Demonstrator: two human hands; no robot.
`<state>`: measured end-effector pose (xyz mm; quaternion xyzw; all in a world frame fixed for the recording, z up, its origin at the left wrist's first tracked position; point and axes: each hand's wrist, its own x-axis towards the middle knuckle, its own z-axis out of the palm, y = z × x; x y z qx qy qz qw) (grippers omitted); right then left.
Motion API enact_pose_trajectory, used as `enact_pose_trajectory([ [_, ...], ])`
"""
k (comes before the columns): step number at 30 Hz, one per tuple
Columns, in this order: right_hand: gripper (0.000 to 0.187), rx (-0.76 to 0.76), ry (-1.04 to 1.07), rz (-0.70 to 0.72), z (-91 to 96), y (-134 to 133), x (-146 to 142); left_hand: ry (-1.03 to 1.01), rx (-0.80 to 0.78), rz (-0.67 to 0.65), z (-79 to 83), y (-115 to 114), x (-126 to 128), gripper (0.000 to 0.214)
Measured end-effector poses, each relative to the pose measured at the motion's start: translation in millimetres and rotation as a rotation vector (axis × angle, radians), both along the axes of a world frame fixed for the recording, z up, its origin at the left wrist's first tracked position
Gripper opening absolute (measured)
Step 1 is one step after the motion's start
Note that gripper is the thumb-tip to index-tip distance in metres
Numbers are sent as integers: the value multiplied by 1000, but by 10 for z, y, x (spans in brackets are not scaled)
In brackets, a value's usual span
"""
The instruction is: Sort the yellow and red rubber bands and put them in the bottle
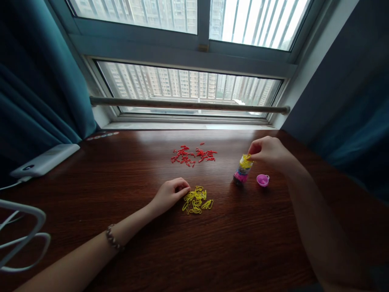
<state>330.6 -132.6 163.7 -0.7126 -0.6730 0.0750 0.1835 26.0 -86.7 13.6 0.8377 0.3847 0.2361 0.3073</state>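
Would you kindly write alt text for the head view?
A person's right hand is at the top of a jar, the left hand at the edge of yellow loops on a brown table by a window. Red pieces lie farther back, a pink cap beside the jar.

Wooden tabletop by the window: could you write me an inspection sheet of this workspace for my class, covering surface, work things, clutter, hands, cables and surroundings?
Surface: dark, glossy wooden tabletop.
Work things: red bands in two loose clusters; yellow bands nearer the person; jar with yellow at its mouth; purple cap apart, right of the jar.
Clutter: white device at the left; a pale strip near the far left corner, unclear.
Hands: left hand at the yellow bands' edge, grip unclear; right hand with fingers at the jar's mouth.
Cables: white cable plugged into the device; thicker cable loops at the left edge.
Surroundings: barred window, rail, blue curtain.
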Motion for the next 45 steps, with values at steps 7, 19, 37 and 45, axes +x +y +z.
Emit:
enact_pose_trajectory([
  [7,9,17,-212,-91,-60,3,-48,0,4,-6,19,-4,2,24],
  [19,23,-199,-306,-139,-201,125,-18,-7,3,5,14,-11,5,25],
  [37,24,-250,84,26,-166,238,164,-6,-6,0,12,-8,4,24],
  [45,31,-223,208,72,-72,165,294,-26,-2,-9,10,-13,-3,23],
])
